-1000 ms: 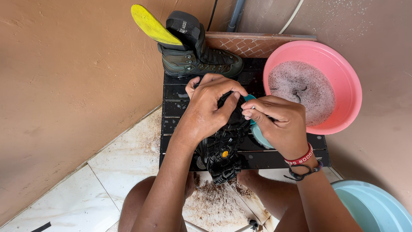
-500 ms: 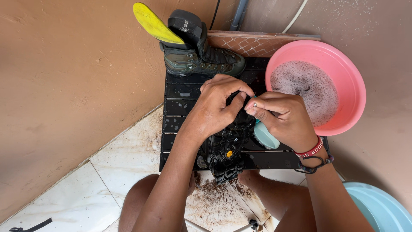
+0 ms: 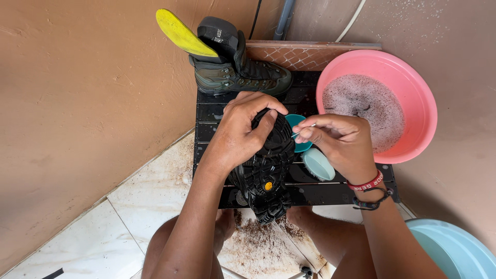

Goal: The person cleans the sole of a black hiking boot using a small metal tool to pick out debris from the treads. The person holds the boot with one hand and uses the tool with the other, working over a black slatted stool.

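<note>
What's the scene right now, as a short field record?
left hand: grips the black boot, sole up
right hand: pinches a thin pick, tip at the sole
surface: black crate
by right hand: teal brush
behind: second boot, upright, yellow insole
right: pink basin, sudsy water
floor: brown dirt on tiles

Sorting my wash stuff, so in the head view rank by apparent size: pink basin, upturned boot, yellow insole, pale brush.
1. Pink basin
2. Upturned boot, partly under the left hand
3. Yellow insole
4. Pale brush
</note>
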